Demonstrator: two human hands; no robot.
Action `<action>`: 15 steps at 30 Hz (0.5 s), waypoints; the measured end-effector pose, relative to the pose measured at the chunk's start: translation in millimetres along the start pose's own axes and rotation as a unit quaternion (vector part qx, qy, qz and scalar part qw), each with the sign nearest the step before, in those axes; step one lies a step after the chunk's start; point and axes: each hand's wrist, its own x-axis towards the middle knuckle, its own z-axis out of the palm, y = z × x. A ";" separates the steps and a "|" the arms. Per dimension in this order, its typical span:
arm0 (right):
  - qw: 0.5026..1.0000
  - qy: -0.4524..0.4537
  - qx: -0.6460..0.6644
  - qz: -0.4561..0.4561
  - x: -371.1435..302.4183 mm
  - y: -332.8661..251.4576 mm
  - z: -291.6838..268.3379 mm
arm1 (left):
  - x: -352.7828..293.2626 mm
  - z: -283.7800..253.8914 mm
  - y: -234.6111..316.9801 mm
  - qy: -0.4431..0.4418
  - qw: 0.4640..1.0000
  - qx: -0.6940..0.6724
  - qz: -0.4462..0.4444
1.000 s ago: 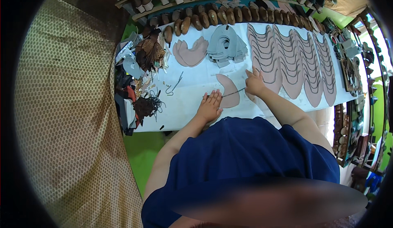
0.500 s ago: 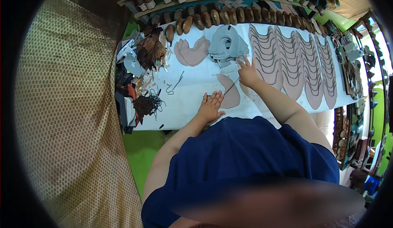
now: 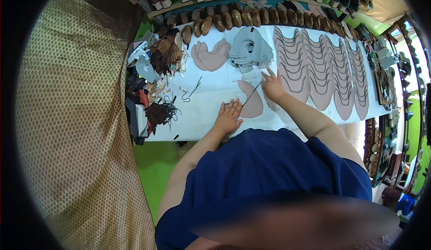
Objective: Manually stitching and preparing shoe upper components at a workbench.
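A pinkish-beige curved shoe-upper piece (image 3: 253,106) lies on the white worktable near my body. Flat on its left end rests my left hand (image 3: 229,116), fingers stretched out, with a bit of dark strip showing by the fingertips. A thin dark cord-like strip (image 3: 250,96) runs straight and slanting across the piece from that hand. Its upper end meets my right hand (image 3: 273,86) at the thumb side, where it appears pinched; the other fingers are spread. Beyond the right hand sits a stack of grey cut pieces (image 3: 251,48).
Rows of beige pieces with dark curved edging (image 3: 292,66) overlap at the right. Two plain beige pieces (image 3: 210,56) lie left of the grey stack. Loose dark strips (image 3: 193,90) and a heap of scraps (image 3: 159,111) are at the left. Wooden shoe lasts (image 3: 235,19) line the back.
My right hand has drawn slightly nearer to me, away from the grey stack. The left hand stays pressed on the piece almost unmoved.
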 end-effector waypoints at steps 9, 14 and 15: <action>0.957 0.046 0.168 -0.231 -83.2 -25.6 -3.6 | -13.7 -16.0 -23.0 0.118 0.992 -0.034 -0.019; 0.958 0.102 0.099 -0.250 -80.2 -45.8 9.6 | -7.2 -10.3 -30.5 0.137 0.989 -0.002 0.060; 0.963 0.088 0.126 -0.222 -79.1 -52.7 8.0 | -6.0 -10.4 -34.1 0.137 0.989 -0.001 0.061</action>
